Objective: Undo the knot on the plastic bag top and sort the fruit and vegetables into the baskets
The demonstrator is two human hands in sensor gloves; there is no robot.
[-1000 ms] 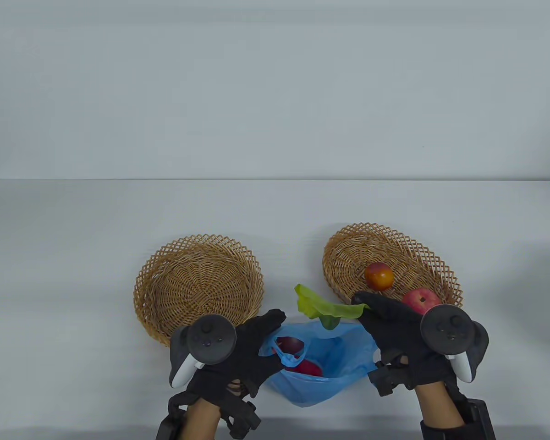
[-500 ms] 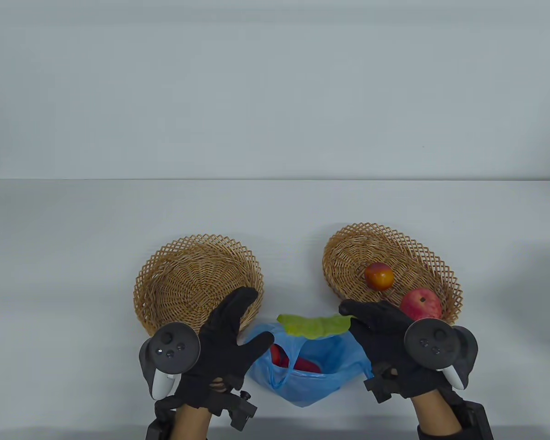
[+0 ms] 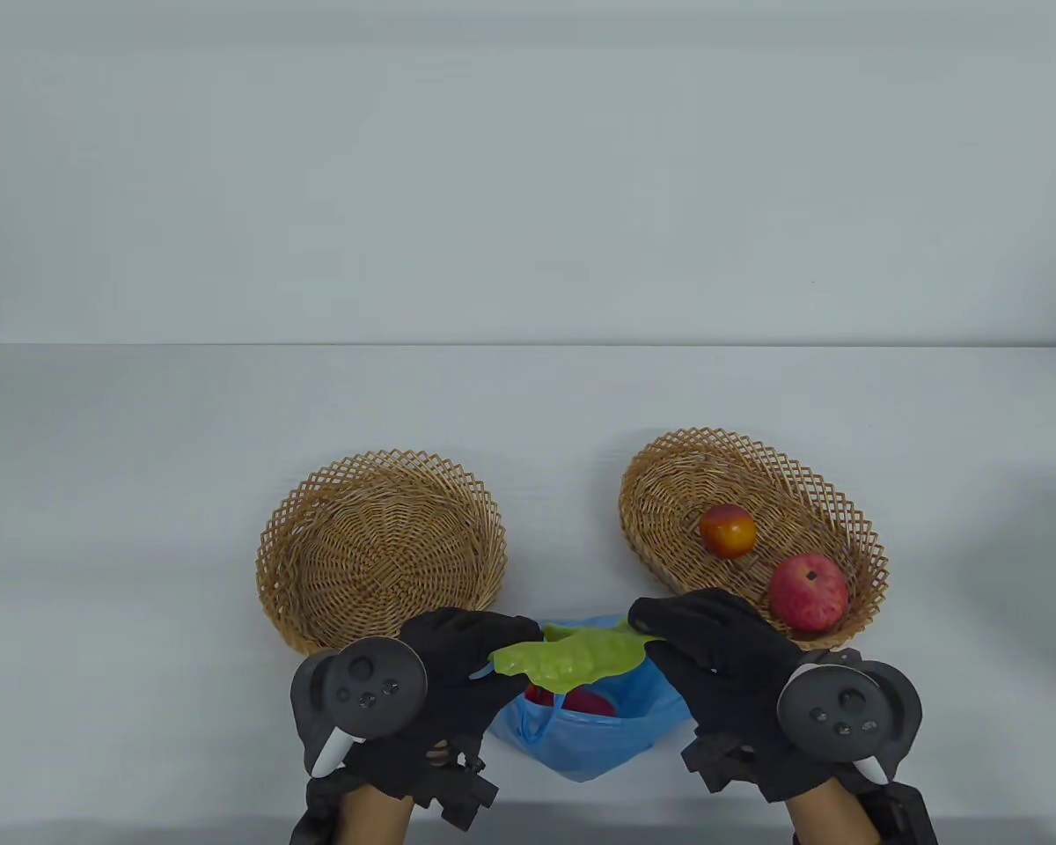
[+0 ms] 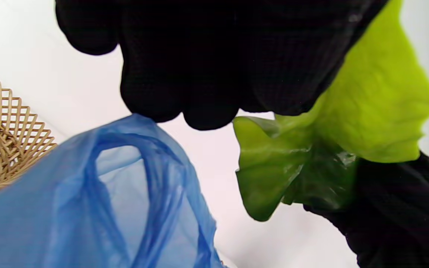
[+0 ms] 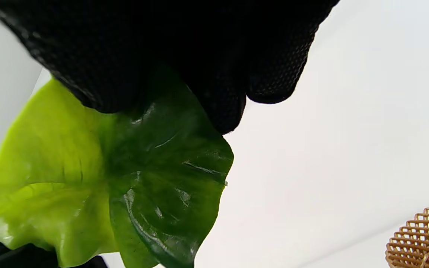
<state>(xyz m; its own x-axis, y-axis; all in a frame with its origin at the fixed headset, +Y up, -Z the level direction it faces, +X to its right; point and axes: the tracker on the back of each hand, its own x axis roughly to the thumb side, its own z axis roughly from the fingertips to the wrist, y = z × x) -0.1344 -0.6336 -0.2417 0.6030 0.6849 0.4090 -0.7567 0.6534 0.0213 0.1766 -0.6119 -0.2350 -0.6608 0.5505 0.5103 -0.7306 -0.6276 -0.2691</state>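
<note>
A green lettuce leaf (image 3: pixel 576 658) hangs over the open blue plastic bag (image 3: pixel 598 744), held at both ends. My left hand (image 3: pixel 503 642) grips its left end with curled fingers, and my right hand (image 3: pixel 660 623) pinches its right end. Red produce (image 3: pixel 585 702) lies inside the bag. The left wicker basket (image 3: pixel 378 546) is empty. The right wicker basket (image 3: pixel 669 493) holds a peach (image 3: pixel 728 531) and a red apple (image 3: pixel 808 592). In the left wrist view the leaf (image 4: pixel 371 111) runs under my fingers (image 4: pixel 207 74), above the bag's handle loop (image 4: pixel 99 167). In the right wrist view my fingers (image 5: pixel 162 44) clamp the leaf (image 5: pixel 88 178).
The white table (image 3: pixel 141 440) stretches far behind and to both sides of the baskets. The bag sits close to the table's front edge between the two baskets. A basket rim shows at the edge of each wrist view (image 4: pixel 2 141) (image 5: pixel 423 234).
My left hand let go of the bag, swung out open, then came back and closed on the leaf's left end. My right hand carried the leaf down and left over the bag.
</note>
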